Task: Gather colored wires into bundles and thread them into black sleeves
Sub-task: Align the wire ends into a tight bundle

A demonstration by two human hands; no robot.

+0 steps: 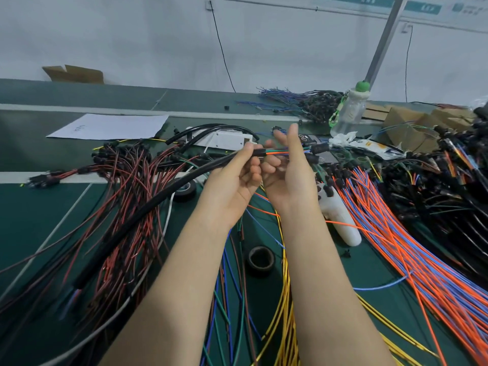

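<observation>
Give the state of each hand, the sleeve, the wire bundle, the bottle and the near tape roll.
left hand, grips black sleeve end
right hand, holds wire bundle
black sleeve, wire bundle protruding from its end
bottle, standing, capped
near tape roll, lying flat

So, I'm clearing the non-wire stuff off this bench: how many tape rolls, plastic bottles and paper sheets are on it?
Tape rolls: 2
Plastic bottle: 1
Paper sheet: 1
Total: 4
</observation>
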